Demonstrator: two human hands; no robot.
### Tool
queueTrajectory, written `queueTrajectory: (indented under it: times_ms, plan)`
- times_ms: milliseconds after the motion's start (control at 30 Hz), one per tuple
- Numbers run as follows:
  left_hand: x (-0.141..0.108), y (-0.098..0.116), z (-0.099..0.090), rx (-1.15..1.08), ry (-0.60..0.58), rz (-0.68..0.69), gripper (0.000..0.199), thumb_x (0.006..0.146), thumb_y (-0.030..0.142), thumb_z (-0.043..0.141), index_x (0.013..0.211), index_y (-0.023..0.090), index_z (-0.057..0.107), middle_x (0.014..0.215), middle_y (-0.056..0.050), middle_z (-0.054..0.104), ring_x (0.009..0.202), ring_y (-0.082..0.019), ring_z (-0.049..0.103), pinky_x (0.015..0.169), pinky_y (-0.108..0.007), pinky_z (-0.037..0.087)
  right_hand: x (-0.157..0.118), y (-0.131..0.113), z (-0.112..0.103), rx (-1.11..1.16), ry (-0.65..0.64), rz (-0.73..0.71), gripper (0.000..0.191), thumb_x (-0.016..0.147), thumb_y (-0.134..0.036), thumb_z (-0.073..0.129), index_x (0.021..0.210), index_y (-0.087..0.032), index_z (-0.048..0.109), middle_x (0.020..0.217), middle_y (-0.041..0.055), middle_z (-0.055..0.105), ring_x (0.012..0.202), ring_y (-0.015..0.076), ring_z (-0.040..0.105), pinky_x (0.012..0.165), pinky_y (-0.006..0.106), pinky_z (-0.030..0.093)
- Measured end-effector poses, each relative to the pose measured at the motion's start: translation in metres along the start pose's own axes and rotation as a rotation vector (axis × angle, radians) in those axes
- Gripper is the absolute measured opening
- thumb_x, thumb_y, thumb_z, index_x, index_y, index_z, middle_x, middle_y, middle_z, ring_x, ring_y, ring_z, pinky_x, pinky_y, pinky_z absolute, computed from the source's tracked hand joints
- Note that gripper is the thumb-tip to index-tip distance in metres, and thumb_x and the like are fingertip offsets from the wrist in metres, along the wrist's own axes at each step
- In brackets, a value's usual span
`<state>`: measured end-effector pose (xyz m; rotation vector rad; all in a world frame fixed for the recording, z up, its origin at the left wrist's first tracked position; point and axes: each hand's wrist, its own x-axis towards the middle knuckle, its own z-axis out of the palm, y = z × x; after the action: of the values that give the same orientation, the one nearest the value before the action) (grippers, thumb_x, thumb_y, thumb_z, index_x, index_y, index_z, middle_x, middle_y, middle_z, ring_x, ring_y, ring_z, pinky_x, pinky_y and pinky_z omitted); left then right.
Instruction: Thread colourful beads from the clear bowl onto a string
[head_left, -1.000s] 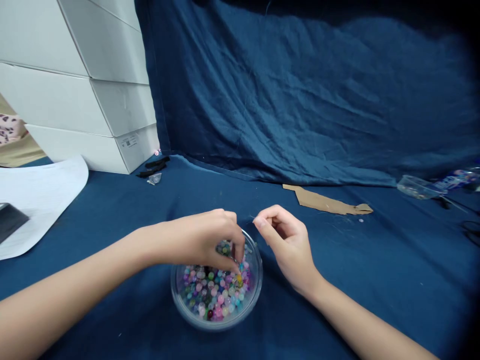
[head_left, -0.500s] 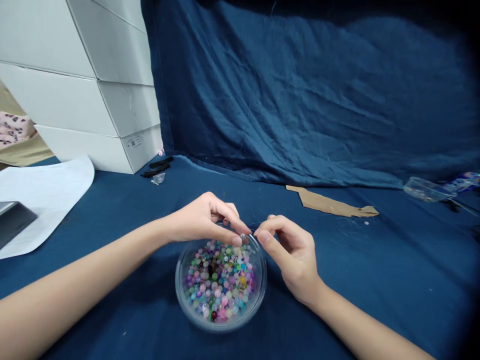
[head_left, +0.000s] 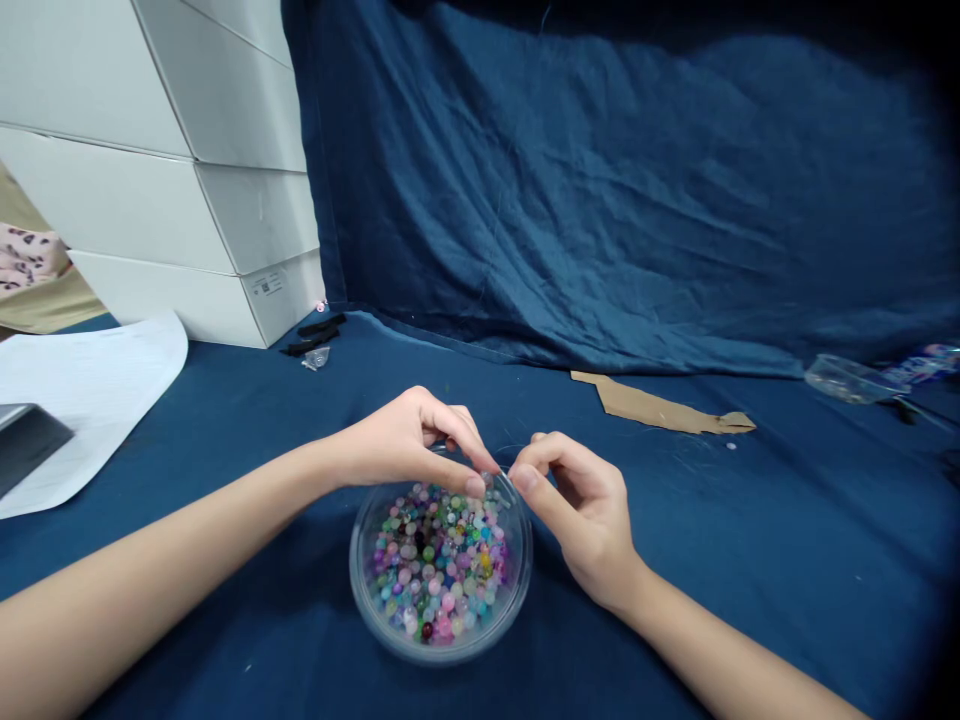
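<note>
Your left hand is over the far rim of the round clear plastic bowl, thumb and index tips pinching a small clear bead (glassy, mostly hidden by the fingertips, so can't read its shape well). Other left fingers curl behind the index. Your right hand is just right of the bowl's far rim, thumb and index pressed together on a thin clear thread; only a faint curve of it shows above the fingertips, rest lost against the blue cloth. The two sets of fingertips are near each other, not visibly touching. Bowl is upright on the cloth, loaded with loose round beads: pink, lilac, purple, pale green, aqua, milky white, one yellow toward the right, one dark red at the near side. Mix of see-through and cloudy finishes, all glossy, sizes slightly uneven. Past your right hand: torn brown cardboard strip flat on the cloth, one small pale bead beside its right end.
</note>
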<state>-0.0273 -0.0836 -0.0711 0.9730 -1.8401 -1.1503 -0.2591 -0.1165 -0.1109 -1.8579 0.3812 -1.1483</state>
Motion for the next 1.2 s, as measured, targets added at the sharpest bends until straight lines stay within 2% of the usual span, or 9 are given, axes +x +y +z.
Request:
queueTrajectory:
  times_ms: [700, 1200]
  plan:
    - [-0.0001, -0.0037, 0.0, -0.035, 0.018, 0.017, 0.023, 0.076, 0.023, 0.091, 0.098, 0.021, 0.086, 0.093, -0.009, 0.079, 0.091, -0.021, 0.071, 0.082, -0.031, 0.057, 0.0009, -0.0008, 0.0015, -0.057, -0.003, 0.025, 0.021, 0.099, -0.029, 0.066, 0.079, -0.021, 0.065, 0.066, -0.004, 0.049, 0.062, 0.0142, 0.041, 0.06, 0.03, 0.034]
    - [0.001, -0.003, 0.0023, 0.088, 0.009, 0.009, 0.023, 0.08, 0.029, 0.088, 0.101, 0.021, 0.086, 0.091, -0.008, 0.078, 0.089, -0.019, 0.068, 0.079, -0.028, 0.056, 0.0054, -0.0025, 0.0009, -0.173, -0.024, 0.076, 0.025, 0.096, -0.031, 0.067, 0.075, -0.019, 0.066, 0.059, -0.0058, 0.041, 0.054, 0.0118, 0.037, 0.054, 0.029, 0.03]
